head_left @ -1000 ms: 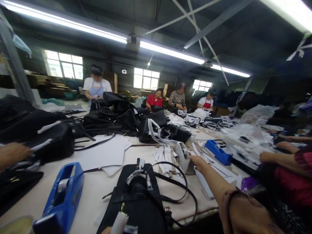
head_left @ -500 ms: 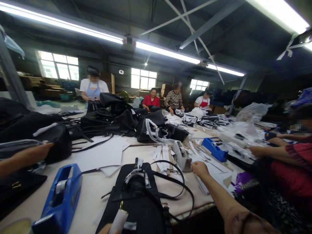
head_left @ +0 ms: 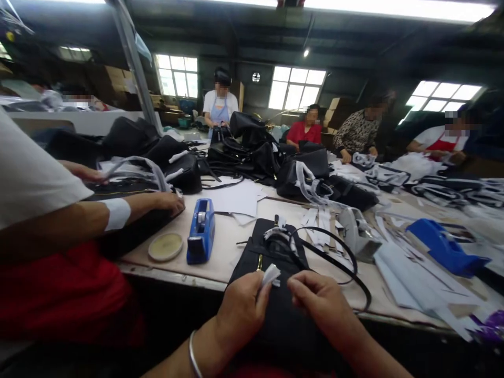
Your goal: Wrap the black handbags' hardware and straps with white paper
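Observation:
A black backpack lies at the table's front edge, its top handle wrapped in clear plastic and its thin black strap looped out to the right. Over its front, my left hand is closed around a strip of white wrapping paper, beside a gold zipper. My right hand hovers just right of it, thumb and forefinger pinched together. Whatever those fingertips hold, if anything, is too small to make out. The two hands are apart.
To the left stand a blue tape dispenser and a round shallow dish. A grey tape dispenser, paper strips and another blue dispenser lie to the right. Black bags pile up behind. A co-worker's arm works close on the left.
My right hand has come back from the grey tape dispenser to above the backpack, near my left hand. The view has turned left and downward. My left hand still holds the white paper.

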`<act>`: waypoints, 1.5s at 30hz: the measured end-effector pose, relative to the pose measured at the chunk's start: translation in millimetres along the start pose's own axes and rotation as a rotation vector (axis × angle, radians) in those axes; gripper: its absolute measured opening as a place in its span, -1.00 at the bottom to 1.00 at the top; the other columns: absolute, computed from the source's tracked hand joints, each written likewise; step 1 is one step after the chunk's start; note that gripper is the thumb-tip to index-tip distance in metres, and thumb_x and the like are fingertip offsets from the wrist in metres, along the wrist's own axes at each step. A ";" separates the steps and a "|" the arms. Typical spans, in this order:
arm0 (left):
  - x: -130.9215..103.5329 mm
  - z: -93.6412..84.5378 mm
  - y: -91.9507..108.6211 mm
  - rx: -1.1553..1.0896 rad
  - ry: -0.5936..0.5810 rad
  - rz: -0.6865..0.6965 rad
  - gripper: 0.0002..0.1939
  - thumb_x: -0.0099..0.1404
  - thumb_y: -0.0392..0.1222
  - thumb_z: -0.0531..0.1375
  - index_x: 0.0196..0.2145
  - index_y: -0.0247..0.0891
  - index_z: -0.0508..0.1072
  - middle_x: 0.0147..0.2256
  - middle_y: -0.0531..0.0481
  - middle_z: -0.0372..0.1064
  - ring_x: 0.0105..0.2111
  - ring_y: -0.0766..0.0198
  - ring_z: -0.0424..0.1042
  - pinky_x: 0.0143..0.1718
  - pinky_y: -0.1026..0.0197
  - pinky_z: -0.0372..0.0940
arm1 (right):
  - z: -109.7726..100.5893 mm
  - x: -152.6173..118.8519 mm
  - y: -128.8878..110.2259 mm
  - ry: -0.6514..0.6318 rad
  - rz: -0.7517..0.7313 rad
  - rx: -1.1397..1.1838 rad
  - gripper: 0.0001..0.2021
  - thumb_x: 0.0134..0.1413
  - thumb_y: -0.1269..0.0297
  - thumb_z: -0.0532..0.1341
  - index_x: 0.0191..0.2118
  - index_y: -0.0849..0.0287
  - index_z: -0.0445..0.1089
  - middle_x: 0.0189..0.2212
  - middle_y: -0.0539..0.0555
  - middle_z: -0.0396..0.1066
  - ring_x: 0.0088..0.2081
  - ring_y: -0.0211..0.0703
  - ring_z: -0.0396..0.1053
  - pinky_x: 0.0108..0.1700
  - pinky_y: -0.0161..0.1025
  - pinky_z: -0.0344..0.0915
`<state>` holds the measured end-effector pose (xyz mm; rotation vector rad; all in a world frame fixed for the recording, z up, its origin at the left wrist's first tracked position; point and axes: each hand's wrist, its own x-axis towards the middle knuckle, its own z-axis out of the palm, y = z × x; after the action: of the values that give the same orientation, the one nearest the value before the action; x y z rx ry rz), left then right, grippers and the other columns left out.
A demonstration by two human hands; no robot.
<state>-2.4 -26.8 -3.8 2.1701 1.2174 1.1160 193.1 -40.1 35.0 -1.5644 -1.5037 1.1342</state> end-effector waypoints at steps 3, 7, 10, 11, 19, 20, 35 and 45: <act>-6.1 4.8 0.0 0.241 -0.081 0.073 -0.76 0.44 -0.22 -0.01 -0.28 -0.24 0.44 -0.41 -0.07 0.45 -0.45 0.21 0.45 -0.41 0.24 0.34 | 33.2 1.9 -10.0 0.016 0.049 0.033 -0.64 0.08 -0.01 0.19 -0.52 0.18 0.41 -0.67 -0.03 0.36 -0.66 -0.30 0.23 -0.59 -0.36 0.12; -13.4 11.8 -4.5 0.479 -0.102 0.164 -0.81 0.42 -0.29 0.00 -0.22 -0.27 0.42 -0.43 -0.08 0.43 -0.52 0.18 0.42 -0.55 0.22 0.28 | 39.2 10.6 1.1 0.098 0.117 -0.059 -0.68 0.00 0.04 0.24 -0.61 0.16 0.39 -0.73 -0.03 0.35 -0.70 -0.26 0.24 -0.63 -0.34 0.13; -19.9 15.4 -6.9 0.543 -0.041 0.184 -0.81 0.43 -0.27 0.03 -0.11 -0.31 0.41 -0.41 -0.11 0.45 -0.48 0.17 0.46 -0.52 0.23 0.30 | 39.7 11.1 9.2 0.127 0.136 -0.098 -0.70 -0.03 0.07 0.26 -0.62 0.13 0.38 -0.75 -0.04 0.36 -0.70 -0.23 0.28 -0.64 -0.33 0.15; -22.0 16.0 -7.3 0.551 -0.019 0.185 -0.77 0.43 -0.27 0.03 -0.02 -0.34 0.38 -0.40 -0.12 0.46 -0.47 0.16 0.47 -0.51 0.22 0.31 | 40.4 10.6 10.6 0.129 0.140 -0.107 -0.70 -0.03 0.07 0.26 -0.62 0.13 0.38 -0.75 -0.04 0.36 -0.69 -0.22 0.29 -0.64 -0.32 0.16; -21.3 11.3 -8.1 0.490 -0.082 0.188 -0.70 0.40 -0.31 0.01 0.05 -0.33 0.34 -0.37 -0.12 0.44 -0.46 0.15 0.45 -0.50 0.20 0.32 | 40.6 -3.7 10.4 0.094 0.064 -0.236 -0.70 0.09 0.03 0.19 -0.50 0.10 0.50 -0.60 0.02 0.49 -0.57 -0.10 0.42 -0.48 -0.23 0.28; -19.7 10.6 -7.8 0.453 -0.091 0.158 -0.74 0.41 -0.29 0.00 -0.02 -0.31 0.38 -0.38 -0.12 0.43 -0.45 0.15 0.44 -0.48 0.20 0.32 | 40.6 -7.4 10.6 0.100 0.026 -0.246 -0.74 0.09 0.06 0.20 -0.41 0.07 0.55 -0.52 0.04 0.55 -0.48 -0.06 0.47 -0.39 -0.21 0.33; -5.4 -5.5 -14.7 -0.879 -0.332 -0.530 -0.57 0.36 0.09 0.11 -0.19 -0.38 0.51 -0.46 -0.03 0.43 -0.63 0.43 0.20 -0.63 0.38 0.07 | 52.0 14.5 34.5 0.047 0.042 0.140 -0.59 0.06 -0.12 0.24 -0.25 0.17 0.38 -0.68 -0.11 0.28 -0.64 -0.26 0.17 -0.56 -0.30 0.04; -10.2 -3.6 -15.5 -0.943 -0.315 -0.499 -0.43 0.38 0.14 0.08 0.14 -0.36 0.32 -0.44 -0.01 0.41 -0.65 0.45 0.24 -0.64 0.39 0.13 | 50.6 16.1 35.8 -0.127 -0.002 0.390 -0.59 0.12 -0.08 0.25 -0.21 0.22 0.46 -0.61 -0.08 0.24 -0.59 -0.34 0.09 -0.55 -0.36 -0.01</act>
<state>-16.3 -27.2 -16.6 1.1786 0.7747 0.8308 160.3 -32.5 -19.4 -1.2434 -1.2650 1.4490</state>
